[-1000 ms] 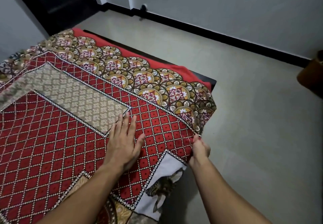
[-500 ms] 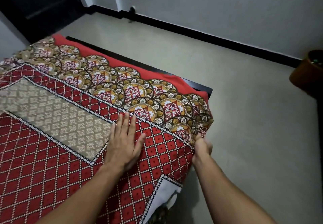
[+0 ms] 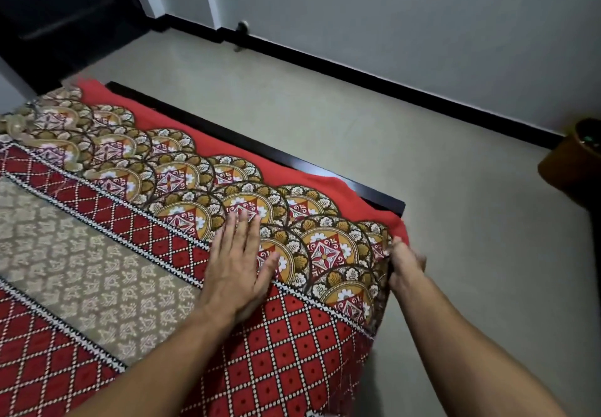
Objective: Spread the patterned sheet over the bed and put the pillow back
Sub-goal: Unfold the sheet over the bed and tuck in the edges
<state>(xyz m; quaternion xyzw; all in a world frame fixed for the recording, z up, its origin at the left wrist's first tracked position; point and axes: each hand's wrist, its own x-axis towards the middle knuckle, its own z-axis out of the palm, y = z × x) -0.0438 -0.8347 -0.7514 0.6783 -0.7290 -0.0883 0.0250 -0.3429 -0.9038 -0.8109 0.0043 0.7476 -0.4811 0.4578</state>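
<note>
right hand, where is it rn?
In the head view the right hand is right of centre, gripping the edge of the patterned sheet at the bed corner, just right of the flat left hand.

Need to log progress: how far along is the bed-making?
Done: the sheet lies across the bed top in view. In hand: the left hand presses it flat while the right hand grips its edge at the corner. Left: a red cloth strip shows uncovered along the far side, and no pillow is in view, so that step is left.
</note>
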